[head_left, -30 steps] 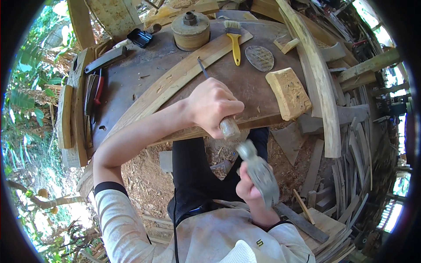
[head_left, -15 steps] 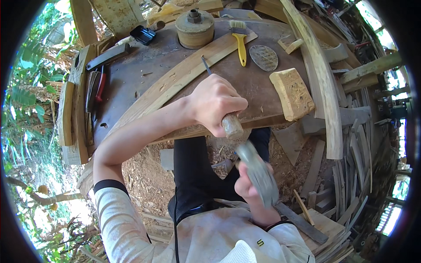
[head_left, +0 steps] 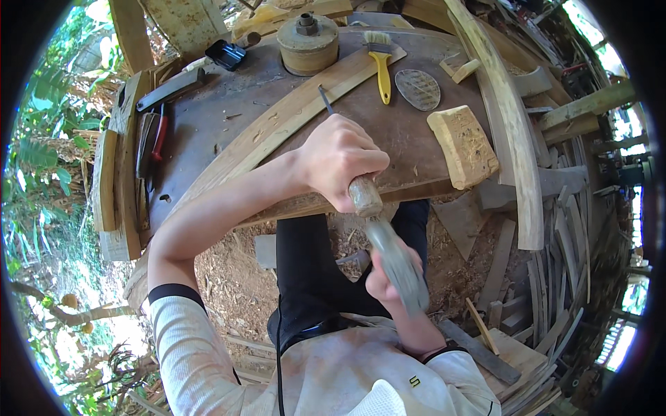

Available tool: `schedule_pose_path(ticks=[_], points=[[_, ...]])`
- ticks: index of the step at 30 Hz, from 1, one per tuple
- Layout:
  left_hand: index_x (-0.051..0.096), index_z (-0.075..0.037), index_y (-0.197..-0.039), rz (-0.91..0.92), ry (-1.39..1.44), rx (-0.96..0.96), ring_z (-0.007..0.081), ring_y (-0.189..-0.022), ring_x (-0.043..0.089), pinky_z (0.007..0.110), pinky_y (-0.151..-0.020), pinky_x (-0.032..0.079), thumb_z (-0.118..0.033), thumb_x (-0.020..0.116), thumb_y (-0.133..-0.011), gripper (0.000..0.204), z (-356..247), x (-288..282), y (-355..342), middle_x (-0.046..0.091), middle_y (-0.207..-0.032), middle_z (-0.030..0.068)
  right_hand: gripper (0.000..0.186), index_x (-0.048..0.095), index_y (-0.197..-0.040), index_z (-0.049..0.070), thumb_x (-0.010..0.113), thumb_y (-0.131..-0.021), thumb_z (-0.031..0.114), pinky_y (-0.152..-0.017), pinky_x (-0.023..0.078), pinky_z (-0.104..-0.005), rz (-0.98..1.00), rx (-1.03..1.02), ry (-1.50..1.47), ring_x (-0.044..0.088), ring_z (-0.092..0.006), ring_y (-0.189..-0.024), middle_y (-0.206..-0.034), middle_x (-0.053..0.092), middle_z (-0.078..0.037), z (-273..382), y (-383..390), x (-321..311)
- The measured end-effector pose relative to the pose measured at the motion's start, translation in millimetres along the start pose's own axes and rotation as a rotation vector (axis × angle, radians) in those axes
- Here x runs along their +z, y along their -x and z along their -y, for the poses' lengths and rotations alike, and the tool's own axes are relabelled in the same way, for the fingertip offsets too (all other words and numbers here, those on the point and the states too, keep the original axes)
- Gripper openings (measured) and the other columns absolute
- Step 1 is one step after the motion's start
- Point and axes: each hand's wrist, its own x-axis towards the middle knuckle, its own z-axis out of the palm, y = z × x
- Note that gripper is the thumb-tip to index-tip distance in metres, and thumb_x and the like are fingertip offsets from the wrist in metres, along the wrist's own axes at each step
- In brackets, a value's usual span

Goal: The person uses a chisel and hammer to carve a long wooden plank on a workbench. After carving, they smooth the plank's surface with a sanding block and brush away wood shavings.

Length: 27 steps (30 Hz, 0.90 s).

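Note:
My left hand (head_left: 341, 158) is closed around the wooden handle of a chisel (head_left: 365, 198). The slim metal blade pokes out past the far side of my fist, its tip on a long pale plank (head_left: 274, 130) with several small gouged marks. In my closed right hand (head_left: 383, 280) is a greyish mallet (head_left: 397, 260), smeared by motion. Its far end is right at the butt of the chisel handle; whether the two touch is hard to tell. The mallet's grip is mostly hidden by my fingers.
On the worktable (head_left: 208, 118) lie a yellow-handled brush (head_left: 383, 76), an oval piece (head_left: 417, 90), a carved wood block (head_left: 463, 147) and red-handled pliers (head_left: 159, 135). A round wooden fixture (head_left: 308, 47) with a nut stands behind. A curved pole (head_left: 517, 132) runs along the right edge.
The mallet and my right hand have moved up and left, bringing the mallet's end to the chisel handle. My left hand has stayed nearly in place on the chisel.

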Motion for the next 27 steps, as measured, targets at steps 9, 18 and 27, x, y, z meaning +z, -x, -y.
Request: schedule_pose_path(ticks=[9, 18, 27], points=[[0.046, -0.012, -0.067, -0.006, -0.023, 0.029, 0.0303, -0.053, 0.055, 0.044, -0.05, 0.042, -0.036, 0.07, -0.056, 0.036, 3, 3, 4, 0.046, -0.058, 0.0051, 0.03, 0.06, -0.106, -0.001, 0.077, -0.083, 0.008, -0.055, 0.057, -0.0352, -0.025, -0.069, -0.016, 0.067, -0.0276, -0.057, -0.075, 0.065, -0.011, -20, 24, 0], [0.047, -0.012, -0.067, -0.027, -0.025, 0.073, 0.0294, -0.052, 0.055, 0.042, -0.049, 0.043, -0.037, 0.071, -0.057, 0.036, 7, 5, -1, 0.047, -0.058, 0.0044, 0.022, 0.066, -0.1, 0.0, 0.077, -0.087, 0.014, -0.051, 0.052, -0.0324, -0.092, 0.108, -0.139, 0.064, -0.0252, -0.052, -0.071, 0.062, -0.01, -18, 43, -6], [0.048, -0.014, -0.067, -0.002, -0.05, 0.063, 0.028, -0.056, 0.058, 0.041, -0.052, 0.045, -0.042, 0.071, -0.059, 0.037, 9, 11, 1, 0.049, -0.06, 0.0037, 0.025, 0.064, -0.105, -0.004, 0.07, -0.084, 0.008, -0.055, 0.054, -0.0335, -0.112, -0.042, -0.101, 0.066, -0.0253, -0.057, -0.073, 0.065, -0.011, -33, 40, -3]])
